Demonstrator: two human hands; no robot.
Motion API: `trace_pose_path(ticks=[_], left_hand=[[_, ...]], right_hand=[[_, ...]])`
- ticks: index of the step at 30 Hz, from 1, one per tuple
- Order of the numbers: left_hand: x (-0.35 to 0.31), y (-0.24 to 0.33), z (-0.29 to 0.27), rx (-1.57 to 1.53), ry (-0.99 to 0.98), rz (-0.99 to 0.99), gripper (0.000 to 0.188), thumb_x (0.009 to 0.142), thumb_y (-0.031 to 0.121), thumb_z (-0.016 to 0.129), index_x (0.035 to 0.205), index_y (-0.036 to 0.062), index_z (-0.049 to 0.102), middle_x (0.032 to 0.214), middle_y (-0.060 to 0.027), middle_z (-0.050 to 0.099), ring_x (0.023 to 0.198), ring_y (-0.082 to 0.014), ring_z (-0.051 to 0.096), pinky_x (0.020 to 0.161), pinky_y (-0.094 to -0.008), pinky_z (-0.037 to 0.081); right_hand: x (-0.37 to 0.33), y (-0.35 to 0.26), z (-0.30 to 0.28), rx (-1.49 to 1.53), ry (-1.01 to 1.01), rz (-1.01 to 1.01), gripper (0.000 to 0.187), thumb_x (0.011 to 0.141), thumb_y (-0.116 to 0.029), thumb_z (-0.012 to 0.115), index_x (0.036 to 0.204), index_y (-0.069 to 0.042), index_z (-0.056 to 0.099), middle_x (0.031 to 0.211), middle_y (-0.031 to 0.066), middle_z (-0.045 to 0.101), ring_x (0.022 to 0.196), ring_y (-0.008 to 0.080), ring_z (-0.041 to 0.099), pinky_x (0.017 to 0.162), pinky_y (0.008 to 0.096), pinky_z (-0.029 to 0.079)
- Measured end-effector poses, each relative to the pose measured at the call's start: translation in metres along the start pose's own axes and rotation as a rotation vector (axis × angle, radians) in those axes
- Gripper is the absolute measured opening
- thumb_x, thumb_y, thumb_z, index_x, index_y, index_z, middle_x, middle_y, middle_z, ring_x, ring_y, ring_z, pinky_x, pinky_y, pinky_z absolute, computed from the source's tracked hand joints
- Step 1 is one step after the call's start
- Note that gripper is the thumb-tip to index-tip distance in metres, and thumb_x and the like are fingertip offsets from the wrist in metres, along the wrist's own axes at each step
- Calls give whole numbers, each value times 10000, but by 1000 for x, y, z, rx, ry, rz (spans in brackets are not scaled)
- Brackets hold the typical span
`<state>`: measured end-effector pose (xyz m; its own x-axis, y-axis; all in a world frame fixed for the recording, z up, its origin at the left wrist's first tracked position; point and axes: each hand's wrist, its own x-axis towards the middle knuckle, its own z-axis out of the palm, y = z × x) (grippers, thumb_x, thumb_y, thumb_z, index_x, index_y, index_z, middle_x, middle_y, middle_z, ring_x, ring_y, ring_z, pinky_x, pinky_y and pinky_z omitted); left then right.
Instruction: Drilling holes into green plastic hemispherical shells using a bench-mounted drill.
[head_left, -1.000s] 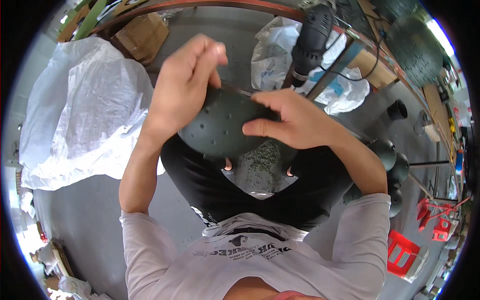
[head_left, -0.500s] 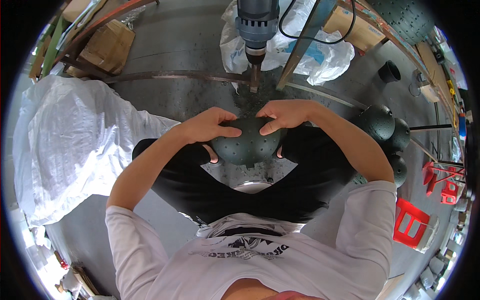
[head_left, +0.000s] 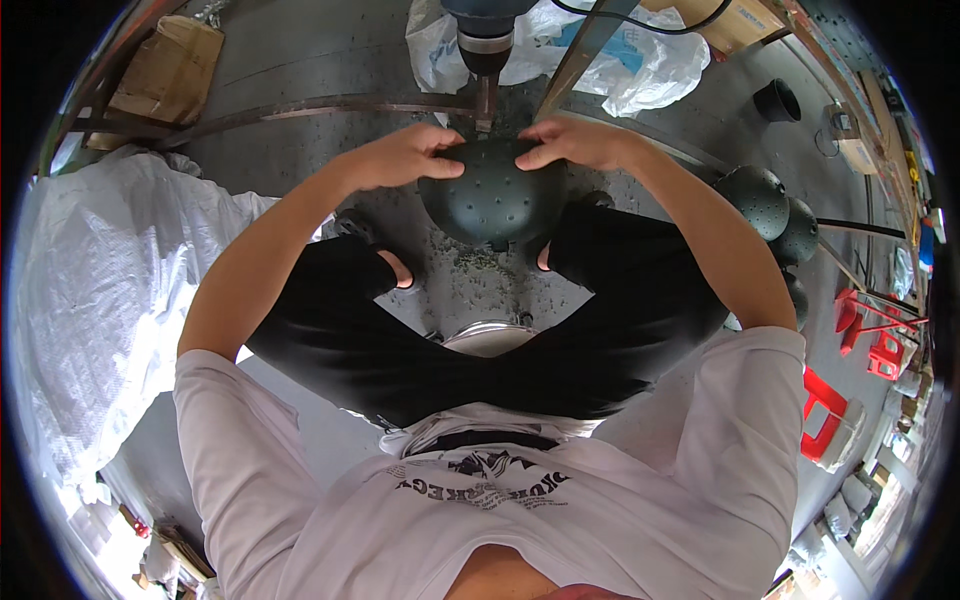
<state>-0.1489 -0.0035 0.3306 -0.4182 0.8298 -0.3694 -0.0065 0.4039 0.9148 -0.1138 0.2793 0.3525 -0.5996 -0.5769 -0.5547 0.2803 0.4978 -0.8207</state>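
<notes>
Between my two hands is a dark green, round, dome-like ball (head_left: 493,205) dotted with small knobs, held out in front of my knees. My left hand (head_left: 408,158) grips its upper left edge, thumb on top and the other fingers curled behind it. On the upper right edge my right hand (head_left: 578,143) has the same kind of hold. Just beyond the ball, a grey and black power drill (head_left: 487,42) points toward me. Its flat brown bit (head_left: 485,105) ends close to the ball's far rim; whether they touch is hidden.
White plastic sheeting (head_left: 105,300) lies at left, with a cardboard box (head_left: 170,72) behind it. More dark green balls (head_left: 752,203) are piled at right, near a black bucket (head_left: 777,101) and red stools (head_left: 828,415). Metal frame bars (head_left: 330,108) cross beyond my hands. Dark shavings litter the floor.
Both hands have carried the ball away from my body, closer to the drill bit. My arms reach farther out, and the whole view has shifted slightly.
</notes>
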Motion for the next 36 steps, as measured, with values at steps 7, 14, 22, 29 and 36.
trace_pose_path(ticks=[7,14,22,29,36], left_hand=[[9,2,-25,28,58,-6,340,942,226,661,1190,1,602,1077,-34,634,1021,-124,561,925,-293,426],[8,3,-28,219,113,-58,396,950,325,660,1188,13,606,959,16,582,901,-78,512,825,-248,410],[7,1,-24,56,183,10,469,939,363,665,1234,7,591,981,17,589,906,-84,513,839,-254,405],[0,18,-20,-28,157,21,446,942,368,655,1227,31,592,1029,17,601,976,-89,526,895,-267,401],[-2,20,-20,-44,138,-27,438,945,366,650,1221,33,583,1041,28,599,996,-86,521,906,-268,400]], right_hand=[[5,-10,-5,15,124,-50,579,812,-417,771,1177,20,667,1083,75,685,1018,166,606,946,291,422],[6,-6,-9,71,129,-67,642,801,-394,789,1230,51,613,1129,99,663,1092,183,573,1002,309,383],[13,12,-8,18,325,-34,738,794,-400,799,1284,89,544,1178,127,628,1149,206,542,1054,320,335],[11,3,-16,93,150,-79,628,834,-387,763,1246,55,591,1145,107,655,1090,179,584,1011,314,389],[7,1,-10,117,247,-79,612,829,-377,769,1213,68,602,1080,104,673,1009,178,617,934,305,443]])
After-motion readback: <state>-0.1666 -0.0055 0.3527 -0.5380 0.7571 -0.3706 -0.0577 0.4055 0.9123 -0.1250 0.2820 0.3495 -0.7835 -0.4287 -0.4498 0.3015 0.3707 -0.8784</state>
